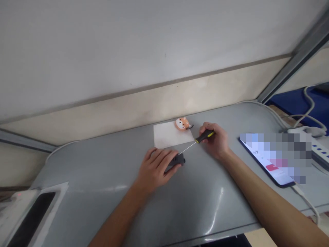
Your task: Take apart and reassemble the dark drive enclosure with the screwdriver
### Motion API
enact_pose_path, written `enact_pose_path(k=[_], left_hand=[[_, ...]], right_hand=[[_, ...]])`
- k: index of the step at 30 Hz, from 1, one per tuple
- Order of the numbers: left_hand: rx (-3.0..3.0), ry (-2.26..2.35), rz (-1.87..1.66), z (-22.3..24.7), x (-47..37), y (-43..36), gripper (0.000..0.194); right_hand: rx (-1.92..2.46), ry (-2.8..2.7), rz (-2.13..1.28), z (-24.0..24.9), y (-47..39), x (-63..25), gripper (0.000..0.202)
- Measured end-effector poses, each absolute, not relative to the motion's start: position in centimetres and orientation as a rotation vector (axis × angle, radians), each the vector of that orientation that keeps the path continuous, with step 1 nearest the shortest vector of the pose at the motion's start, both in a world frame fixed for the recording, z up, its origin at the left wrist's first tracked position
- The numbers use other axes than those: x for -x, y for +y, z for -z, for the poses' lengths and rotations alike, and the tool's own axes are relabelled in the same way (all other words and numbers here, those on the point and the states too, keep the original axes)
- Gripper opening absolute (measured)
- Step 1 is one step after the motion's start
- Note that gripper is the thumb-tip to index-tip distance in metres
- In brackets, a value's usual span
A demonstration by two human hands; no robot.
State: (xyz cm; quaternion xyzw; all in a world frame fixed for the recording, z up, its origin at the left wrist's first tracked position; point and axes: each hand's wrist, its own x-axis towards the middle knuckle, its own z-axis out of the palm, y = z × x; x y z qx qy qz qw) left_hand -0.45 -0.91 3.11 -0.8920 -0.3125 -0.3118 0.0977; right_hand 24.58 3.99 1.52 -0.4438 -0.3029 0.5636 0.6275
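Note:
My left hand (158, 166) is closed around a small black plastic box (181, 159) with slots in its top and a short stub at its right end. Its fingers cover most of the box. My right hand (215, 139) grips a screwdriver (205, 136) by its black and yellow handle. The thin metal shaft slants down to the left, and its tip meets the upper edge of the box by my left fingertips. Whether the tip sits in a slot or a screw, I cannot tell.
Behind my hands a white paper sheet (167, 135) lies on the grey table (102, 164), with an orange animal-face case (182, 124) on it. To the right are a plugged-in phone (269, 164) and a power strip (320, 151). A dark flat object (33, 218) lies at lower left.

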Motion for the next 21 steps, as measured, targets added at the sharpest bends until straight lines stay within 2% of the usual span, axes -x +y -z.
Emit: enact_pose_path(k=[13, 21], left_hand=[[2.633, -0.899, 0.902, -3.04, 0.49, -0.76, 0.030], [2.611, -0.847, 0.846, -3.11, 0.68, -0.73, 0.021]], right_hand=[[1.064, -0.687, -1.267, -1.05, 4.33, -24.53, 0.020], [1.069, -0.721, -1.270, -0.87, 4.39, -24.53, 0.022]])
